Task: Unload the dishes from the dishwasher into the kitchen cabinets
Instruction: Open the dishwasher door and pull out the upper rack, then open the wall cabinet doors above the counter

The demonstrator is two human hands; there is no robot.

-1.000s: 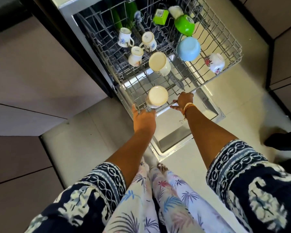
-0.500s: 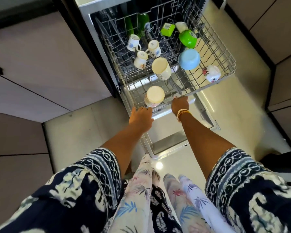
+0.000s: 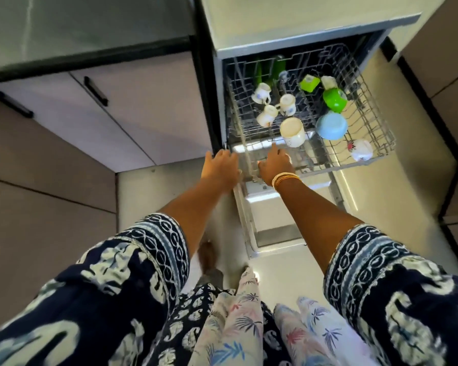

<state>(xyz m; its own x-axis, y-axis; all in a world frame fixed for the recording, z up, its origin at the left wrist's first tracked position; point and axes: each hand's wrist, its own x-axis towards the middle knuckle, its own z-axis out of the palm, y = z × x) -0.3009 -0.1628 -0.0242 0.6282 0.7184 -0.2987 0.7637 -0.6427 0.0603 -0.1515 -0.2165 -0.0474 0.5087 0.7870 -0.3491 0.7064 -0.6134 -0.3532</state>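
The dishwasher rack (image 3: 376, 112) stands pulled out, mugs and bowls unmoved. Both hands reach over its near edge: left hand (image 3: 220, 167) loose-fingered, empty; right hand (image 3: 274, 162) spread, covering the nearest mug. Next: grip and lift it.

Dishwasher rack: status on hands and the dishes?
Left hand open at rack front. Right hand over the near cream cup, grip unclear. Blue bowl, mugs still loaded. Nothing blocking.

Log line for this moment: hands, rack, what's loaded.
left hand open at rack front | right hand reaching over the cream cup, grip unclear | loaded: small cups, blue bowl, green bowl
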